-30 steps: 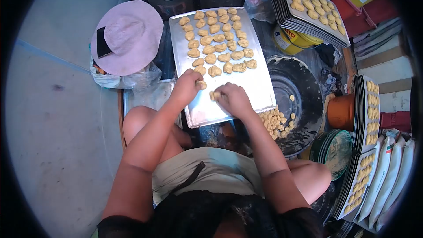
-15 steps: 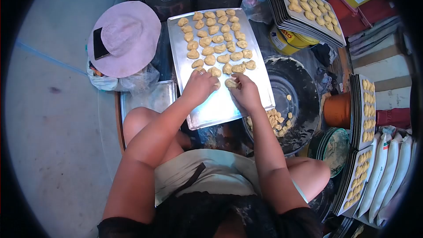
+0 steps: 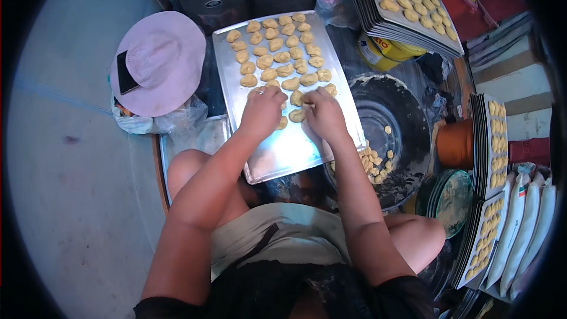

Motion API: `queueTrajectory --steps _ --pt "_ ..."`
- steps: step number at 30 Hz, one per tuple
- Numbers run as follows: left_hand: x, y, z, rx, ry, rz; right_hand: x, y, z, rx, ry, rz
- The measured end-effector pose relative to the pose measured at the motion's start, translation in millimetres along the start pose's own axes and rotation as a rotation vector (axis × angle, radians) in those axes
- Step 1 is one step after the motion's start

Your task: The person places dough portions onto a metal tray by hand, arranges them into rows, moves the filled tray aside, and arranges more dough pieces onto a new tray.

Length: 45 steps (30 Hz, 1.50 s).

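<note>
A shiny metal baking tray (image 3: 277, 156) lies in front of me, with rows of yellow dough pieces (image 3: 284, 70) over its far and middle parts. My left hand (image 3: 264, 112) is over the left of the nearest rows, its fingers curled in and closed around a dough piece that they partly cover. To the right, my right hand (image 3: 325, 112) has thumb and fingers pinched at the edge of another dough piece (image 3: 297, 98). Just below those fingertips rests a separate dough piece (image 3: 297, 116), apart from the hand. One more lies beside my left fingers.
A large black basin (image 3: 407, 142) on the right holds small dough lumps (image 3: 375, 162). Stacked trays of dough (image 3: 413, 9) stand on a yellow bucket (image 3: 384, 53); more tray stacks (image 3: 490, 142) are at far right. A pink hat (image 3: 162, 65) with a phone (image 3: 126, 74) lies left.
My right hand has let go of the lower dough piece and moved to the one above it. My left hand has moved slightly up, uncovering a piece below. The view has shifted a little.
</note>
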<state>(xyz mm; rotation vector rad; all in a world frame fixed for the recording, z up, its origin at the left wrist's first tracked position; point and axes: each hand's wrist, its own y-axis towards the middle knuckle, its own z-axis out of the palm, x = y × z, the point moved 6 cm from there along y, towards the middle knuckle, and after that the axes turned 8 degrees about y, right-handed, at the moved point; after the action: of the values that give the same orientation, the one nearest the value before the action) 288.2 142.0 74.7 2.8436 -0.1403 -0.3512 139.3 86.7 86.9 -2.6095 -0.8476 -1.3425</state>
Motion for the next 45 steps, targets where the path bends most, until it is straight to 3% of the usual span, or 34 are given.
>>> queueTrajectory --steps 3,7,10,12,13,15,16,17,19,21,24,26,28,29,30,31,33,35,37,38,39,40,41,44,45 --pt "-21 -2 -31 0.119 -0.075 0.016 -2 14 12 -0.004 -0.251 -0.25" --pt "-22 -11 1 0.299 0.017 0.049 -9 10 -3 -0.082 -0.205 -0.273" --pt "-38 0 -11 0.286 0.108 0.023 -72 -24 -72 -0.447 0.161 0.084" --pt "-46 1 -11 0.191 0.036 0.091 -189 -73 -113 -0.705 0.412 0.33" --pt "-48 2 -10 0.143 0.002 0.118 -265 -115 -119 -0.671 0.264 0.588" --pt "-50 2 3 0.32 0.02 0.134 -360 -179 -76 -0.574 0.145 1.014" --pt "-51 2 8 0.406 0.032 0.138 -376 -207 -41 -0.517 0.174 1.183" --pt "-54 4 6 0.409 0.023 0.132 -374 -218 7 -0.204 -0.158 1.252" --pt "-58 8 -6 0.405 0.021 0.106 -336 -226 57 0.018 -0.376 1.292" --pt "-48 11 -18 0.31 0.025 0.104 -312 -224 55 -0.057 -0.247 1.206" --pt "-26 5 -50 0.256 -0.012 -0.012 -375 -247 27 -0.029 -0.194 0.998" --pt "-15 -1 -79 0.233 -0.049 -0.103 -401 -253 -9 -0.15 -0.251 0.956" --pt "-9 -18 -108 0.219 -0.087 -0.17 -428 -264 -11 -0.199 -0.053 1.01" --pt "-9 -25 -115 0.217 -0.116 -0.168 -430 -265 11 -0.076 -0.106 0.939" --pt "-11 -32 -118 0.224 -0.112 -0.161 -427 -271 32 0.045 -0.164 0.868" --pt "-13 -37 -119 0.225 -0.106 -0.154 -396 -284 55 -0.085 -0.474 0.686" --pt "-21 -45 -115 0.228 -0.09 -0.126 -357 -272 67 -0.126 -0.669 0.579" --pt "-22 -53 -95 0.161 -0.276 -0.163 -337 -265 58 0.083 -0.454 0.774" --pt "-11 -58 -76 0.156 -0.347 -0.173 -407 -271 51 -0.054 -0.239 0.807" --pt "-3 -57 -66 0.175 -0.333 -0.181 -379 -261 20 -0.089 -0.28 0.846" --pt "0 -62 -60 0.208 -0.33 -0.196 -402 -256 5 -0.159 -0.326 0.79" --pt "7 -59 -62 0.184 -0.409 -0.261 -357 -243 -28 -0.358 -0.234 0.843" --pt "15 -55 -64 0.129 -0.449 -0.301 -372 -242 -39 -0.512 -0.147 0.817" --pt "34 -43 -70 0.006 -0.466 -0.355 -273 -232 -54 -0.565 -0.463 0.409" --pt "36 -44 -72 -0.021 -0.454 -0.361 -277 -244 -17 -0.095 -0.311 0.667"
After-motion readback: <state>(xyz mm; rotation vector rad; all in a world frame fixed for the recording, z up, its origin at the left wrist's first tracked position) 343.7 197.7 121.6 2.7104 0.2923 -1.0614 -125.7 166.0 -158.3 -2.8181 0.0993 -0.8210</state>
